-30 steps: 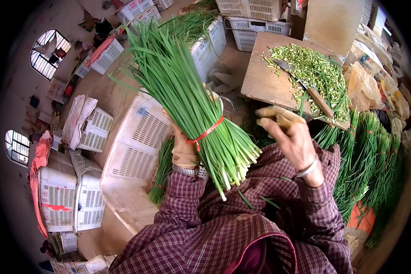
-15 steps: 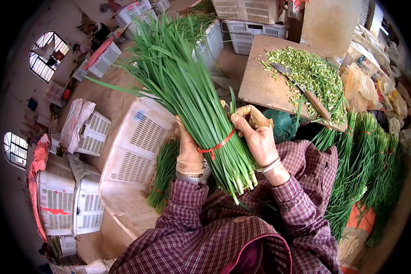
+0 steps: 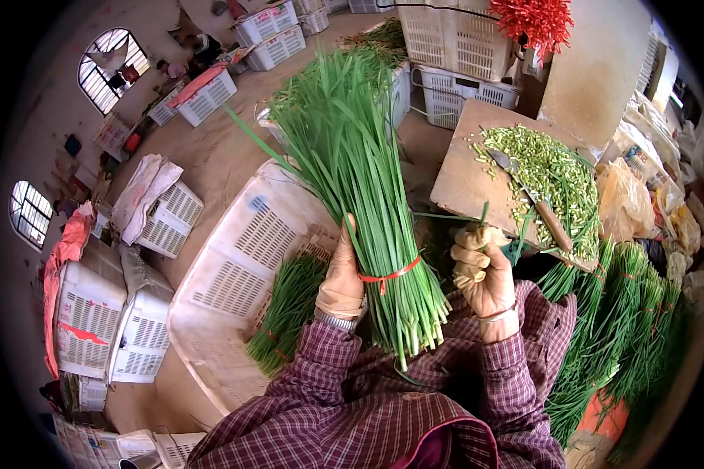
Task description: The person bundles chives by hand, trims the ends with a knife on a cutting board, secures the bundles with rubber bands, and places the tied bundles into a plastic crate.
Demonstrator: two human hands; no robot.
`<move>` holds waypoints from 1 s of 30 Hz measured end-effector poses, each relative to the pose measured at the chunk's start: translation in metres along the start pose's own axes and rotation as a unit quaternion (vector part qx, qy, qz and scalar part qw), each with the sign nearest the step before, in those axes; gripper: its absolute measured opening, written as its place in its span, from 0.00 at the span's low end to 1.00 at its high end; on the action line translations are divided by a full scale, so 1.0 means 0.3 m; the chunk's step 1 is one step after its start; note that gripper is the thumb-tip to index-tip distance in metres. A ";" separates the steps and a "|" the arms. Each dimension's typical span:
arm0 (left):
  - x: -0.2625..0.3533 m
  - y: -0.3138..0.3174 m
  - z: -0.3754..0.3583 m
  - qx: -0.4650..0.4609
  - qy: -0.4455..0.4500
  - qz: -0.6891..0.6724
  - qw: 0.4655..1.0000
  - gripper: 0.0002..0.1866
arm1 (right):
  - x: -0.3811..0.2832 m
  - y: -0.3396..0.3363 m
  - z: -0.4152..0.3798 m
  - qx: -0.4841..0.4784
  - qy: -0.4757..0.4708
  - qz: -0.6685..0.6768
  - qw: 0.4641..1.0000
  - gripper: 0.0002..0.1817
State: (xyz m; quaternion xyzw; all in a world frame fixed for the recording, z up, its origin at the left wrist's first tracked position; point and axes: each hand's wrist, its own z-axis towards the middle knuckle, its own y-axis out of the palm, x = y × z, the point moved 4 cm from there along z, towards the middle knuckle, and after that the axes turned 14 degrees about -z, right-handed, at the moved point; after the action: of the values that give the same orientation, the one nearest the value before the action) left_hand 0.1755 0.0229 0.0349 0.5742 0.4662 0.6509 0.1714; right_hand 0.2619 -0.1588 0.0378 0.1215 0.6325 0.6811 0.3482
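My left hand (image 3: 343, 277) is closed around a large bunch of garlic chives (image 3: 375, 211), held upright with its leaves fanning up and its cut stems toward me. A red tie (image 3: 395, 275) circles the bunch near the stems. Just right of the bunch, my right hand (image 3: 483, 270), with tan coverings on some fingers, pinches a loose chive leaf (image 3: 483, 215). Beneath my left hand, another tied bundle of chives (image 3: 289, 301) lies in a white plastic crate (image 3: 227, 258).
A board (image 3: 465, 176) at right bears chopped stem ends (image 3: 551, 160) and a wooden-handled knife (image 3: 551, 223). Tied chive bundles (image 3: 626, 313) lie on my right. Red ties (image 3: 532, 22) hang at the top. White crates (image 3: 90, 313) stand at left and behind; plastic bags (image 3: 626, 199) are piled far right.
My right hand has moved away from the bunch to the right, with a leaf in its fingers. The bunch stands more upright in my left hand. The view has shifted.
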 end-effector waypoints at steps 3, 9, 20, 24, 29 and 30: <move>0.018 0.035 -0.015 0.032 0.018 0.035 0.999 0.36 | -0.039 0.017 -0.002 -0.013 -0.044 -0.042 0.998 0.21; -0.001 0.099 -0.025 -0.022 0.049 0.105 0.993 0.35 | 0.000 0.014 0.056 0.145 -0.110 -0.656 0.732 0.49; -0.011 0.088 -0.047 -0.016 0.014 0.108 0.994 0.24 | 0.018 0.017 0.127 0.266 -0.190 -0.514 0.793 0.13; -0.009 0.104 -0.053 -0.033 -0.002 0.091 0.995 0.23 | -0.016 -0.011 0.118 0.305 -0.136 -0.487 0.807 0.13; -0.004 0.073 -0.062 -0.026 0.020 0.137 0.990 0.24 | -0.172 -0.026 0.114 0.288 -0.204 -0.478 0.805 0.15; -0.005 0.067 -0.064 -0.019 0.021 0.115 0.993 0.21 | -0.213 -0.036 0.100 0.304 -0.211 -0.504 0.780 0.10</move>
State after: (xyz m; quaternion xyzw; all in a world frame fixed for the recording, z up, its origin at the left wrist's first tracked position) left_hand 0.1647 0.0036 0.0520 0.6064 0.3885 0.6871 0.0966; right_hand 0.3302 -0.1760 0.0502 0.0260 0.6885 0.1378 0.7115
